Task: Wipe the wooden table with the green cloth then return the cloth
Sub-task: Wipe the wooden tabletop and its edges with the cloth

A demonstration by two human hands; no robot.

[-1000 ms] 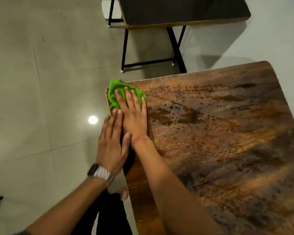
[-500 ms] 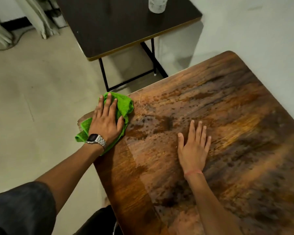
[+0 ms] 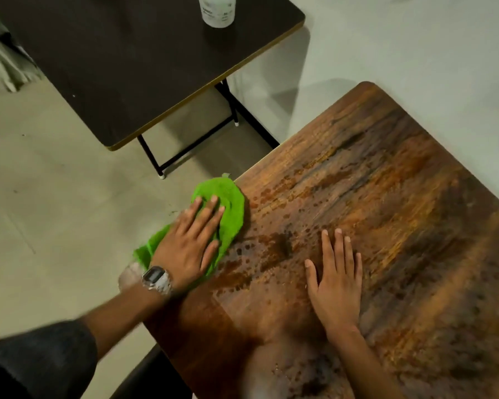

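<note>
- Left hand [image 3: 189,246] is flat with fingers spread, pressing the green cloth [image 3: 224,203] onto the worktop [image 3: 386,197] at its left edge.
- Right hand [image 3: 336,283] lies flat and relaxed on the wood, holding nothing.
- Dark droplets all over, so I'd say wiping has barely begun; returning the cloth comes later.
- The cloth's return spot isn't visible, and the worktop's right side is cut off.

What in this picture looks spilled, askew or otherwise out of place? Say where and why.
Dark wet droplets speckle the wooden table between the left hand and right hand, like spilled liquid not yet wiped. The green cloth under the left hand hangs partly over the table's corner. Nothing looks damaged.
</note>
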